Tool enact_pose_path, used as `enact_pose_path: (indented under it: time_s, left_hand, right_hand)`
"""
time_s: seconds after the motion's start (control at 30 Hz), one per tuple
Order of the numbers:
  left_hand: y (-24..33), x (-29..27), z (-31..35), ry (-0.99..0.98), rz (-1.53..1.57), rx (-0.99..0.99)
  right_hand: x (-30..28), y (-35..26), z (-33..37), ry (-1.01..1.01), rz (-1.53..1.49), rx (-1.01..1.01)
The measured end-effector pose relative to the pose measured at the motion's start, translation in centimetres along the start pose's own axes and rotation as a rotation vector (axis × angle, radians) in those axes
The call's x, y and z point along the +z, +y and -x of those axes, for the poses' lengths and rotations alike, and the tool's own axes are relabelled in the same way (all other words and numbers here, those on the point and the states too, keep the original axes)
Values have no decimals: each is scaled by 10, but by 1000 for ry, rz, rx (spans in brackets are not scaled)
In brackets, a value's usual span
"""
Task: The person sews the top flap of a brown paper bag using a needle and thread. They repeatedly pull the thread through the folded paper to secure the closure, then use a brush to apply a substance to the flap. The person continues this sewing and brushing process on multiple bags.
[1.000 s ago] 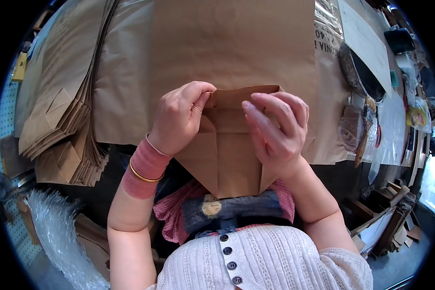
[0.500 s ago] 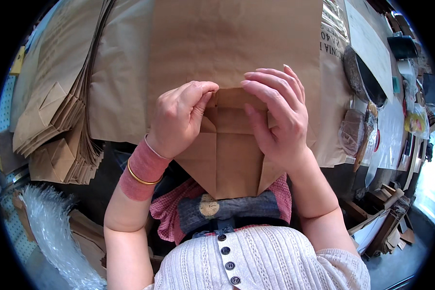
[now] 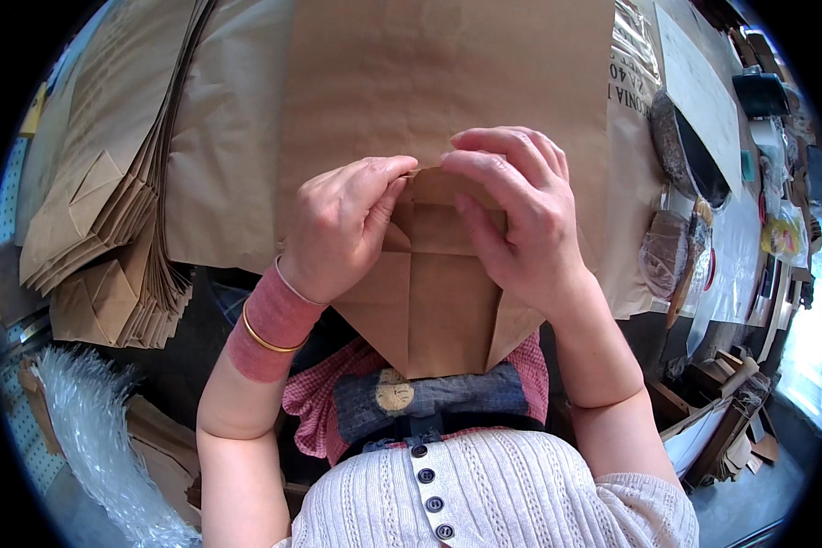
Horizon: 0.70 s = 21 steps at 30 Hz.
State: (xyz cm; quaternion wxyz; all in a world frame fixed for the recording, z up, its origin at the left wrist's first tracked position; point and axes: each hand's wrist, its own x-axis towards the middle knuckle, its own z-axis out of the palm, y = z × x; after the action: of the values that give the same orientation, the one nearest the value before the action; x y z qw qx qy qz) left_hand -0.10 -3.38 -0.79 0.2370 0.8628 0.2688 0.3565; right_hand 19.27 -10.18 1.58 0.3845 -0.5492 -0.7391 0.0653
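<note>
The thing between my hands is a brown kraft-paper bag end (image 3: pixel 452 306), straight in front of my chest, its folded panel tapering toward my lap and its creases running mostly away from me. Its long axis seems to follow that same line, though I cannot tell whether the wide, flat brown paper sheet (image 3: pixel 447 73) beyond it is the same bag's body. What matters most is the raised far lip (image 3: pixel 437 189) of the bag end, which stands crosswise to me, just between my two sets of fingertips. My left hand (image 3: pixel 338 224) is the nearer: its thumb and bent forefinger are pinched on the lip's left corner, knuckles up, forearm slanting in from the lower left with a pink fabric wristband (image 3: pixel 283 306) round it. My right hand (image 3: pixel 532 224) is loosely curved and spread, thumb on my side of the lip, fingers arched above and behind it; I cannot tell whether those tips touch the paper. The near edge of the bag end lies against the rolled dark-blue denim cloth (image 3: pixel 475 393) at my waist, while a fanned stack of folded brown paper bags (image 3: pixel 96 301) sits well apart to my left
</note>
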Motion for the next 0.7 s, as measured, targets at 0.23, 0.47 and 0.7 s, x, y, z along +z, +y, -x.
enact_pose_path:
  time_s: [0.23, 0.47, 0.7]
  left_hand:
    - [0, 1, 2, 10, -23, 25]
    - [2, 1, 3, 14, -34, 20]
    - [2, 2, 4, 28, -6, 15]
  right_hand:
    - [-3, -1, -2, -44, 0, 26]
    - [-3, -2, -2, -71, 23, 38]
    - [-9, 2, 5, 151, 4, 13]
